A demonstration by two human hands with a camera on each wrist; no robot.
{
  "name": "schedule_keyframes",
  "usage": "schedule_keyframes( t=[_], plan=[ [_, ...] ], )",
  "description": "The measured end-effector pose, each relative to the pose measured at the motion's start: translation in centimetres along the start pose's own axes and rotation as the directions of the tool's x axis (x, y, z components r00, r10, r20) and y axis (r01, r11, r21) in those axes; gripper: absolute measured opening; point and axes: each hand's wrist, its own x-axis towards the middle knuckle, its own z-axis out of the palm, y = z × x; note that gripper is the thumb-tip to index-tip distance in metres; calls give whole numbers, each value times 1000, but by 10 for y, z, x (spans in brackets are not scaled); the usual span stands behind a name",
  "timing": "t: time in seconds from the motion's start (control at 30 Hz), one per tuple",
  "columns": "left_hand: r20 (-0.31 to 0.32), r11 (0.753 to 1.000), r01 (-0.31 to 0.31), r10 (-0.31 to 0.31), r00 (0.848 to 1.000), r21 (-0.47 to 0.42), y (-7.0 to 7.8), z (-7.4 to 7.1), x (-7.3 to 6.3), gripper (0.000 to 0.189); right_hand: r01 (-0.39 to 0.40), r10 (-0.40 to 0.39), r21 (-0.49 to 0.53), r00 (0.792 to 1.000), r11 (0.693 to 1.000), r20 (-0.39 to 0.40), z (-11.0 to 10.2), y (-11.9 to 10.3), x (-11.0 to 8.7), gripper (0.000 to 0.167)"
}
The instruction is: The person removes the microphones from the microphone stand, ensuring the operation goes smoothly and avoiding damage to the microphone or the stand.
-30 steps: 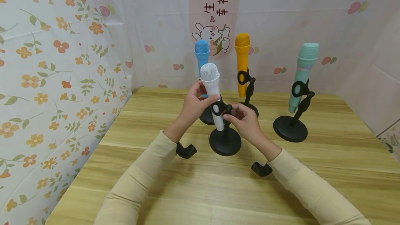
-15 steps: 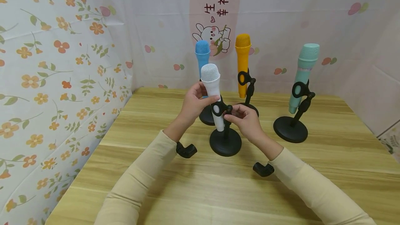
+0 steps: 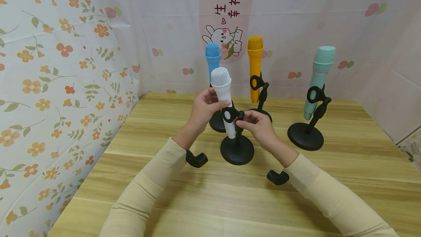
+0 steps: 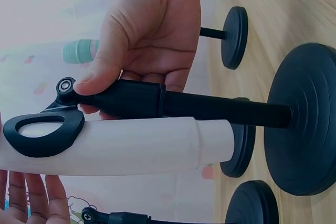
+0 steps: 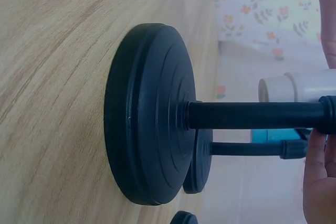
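Note:
A white microphone (image 3: 222,87) leans in the ring clip of a black desk stand (image 3: 237,150) at mid-table. My left hand (image 3: 205,109) grips the microphone's body, thumb across its front and fingers behind. On the stand's neck, just under the clip joint, my right hand (image 3: 260,126) pinches with thumb and fingers. The left wrist view shows this right hand (image 4: 157,35) around the neck, and the microphone's handle (image 4: 142,145) through the clip (image 4: 44,132). In the right wrist view, the stand's round base (image 5: 152,114) sits flat on the table; most of the right hand is cut off.
Behind stand a blue microphone (image 3: 213,57), partly hidden, and a yellow microphone (image 3: 255,61), each on a stand. A mint microphone (image 3: 320,72) on its stand is at the right. Two black angled pieces (image 3: 197,159) lie near the forearms, partly covered. Patterned cloth hangs behind the wooden table (image 3: 210,200).

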Motion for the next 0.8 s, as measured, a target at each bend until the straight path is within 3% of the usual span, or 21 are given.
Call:
schedule_keyframes(
  t=[0.33,0.5,0.8],
  plan=[
    [-44,998,4,-6,999,-60,-2,3,-2,37,-42,42,39,999,998,11,0,-2,1,20],
    [-41,995,-4,0,999,-96,-4,2,-2,39,-47,47,47,999,998,1,1,-3,0,15],
    [-53,990,-7,0,999,-139,-8,-1,-2,37,-48,48,36,999,998,-3,2,-2,0,22]
  ],
)
